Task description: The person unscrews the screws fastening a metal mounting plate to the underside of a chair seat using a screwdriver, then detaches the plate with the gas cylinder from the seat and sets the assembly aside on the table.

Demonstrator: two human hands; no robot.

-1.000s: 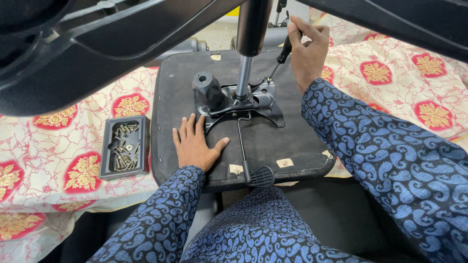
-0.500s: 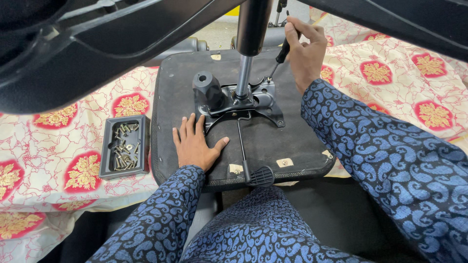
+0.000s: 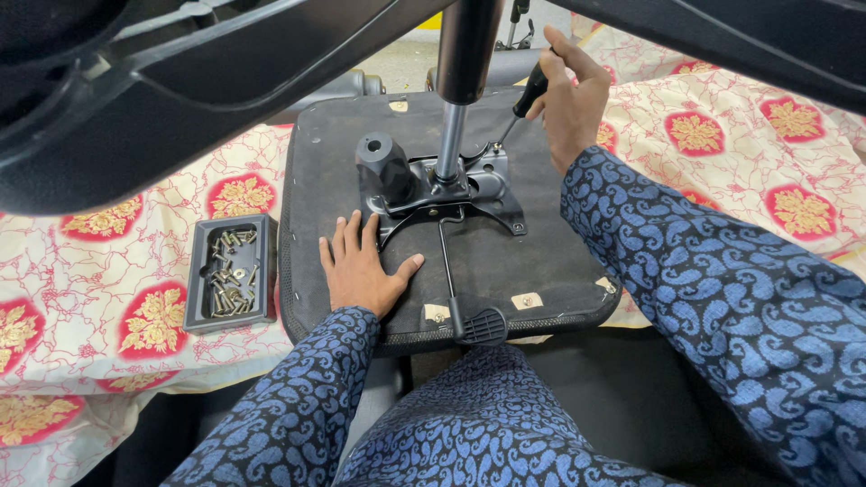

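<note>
Low in the frame's centre, the left hand [image 3: 361,271] lies flat, fingers spread, on the upturned black chair seat [image 3: 550,261]. At left sits a tray of screws [image 3: 231,272]. Further up, right of centre, the right hand [image 3: 570,95] grips a screwdriver [image 3: 521,104], its long axis slanting down-left, tip towards the metal bracket [image 3: 478,185].

A tray [image 3: 200,271] of screws [image 3: 230,271] lies left of the seat base [image 3: 541,261], mechanism plate [image 3: 492,185] on top.
</note>
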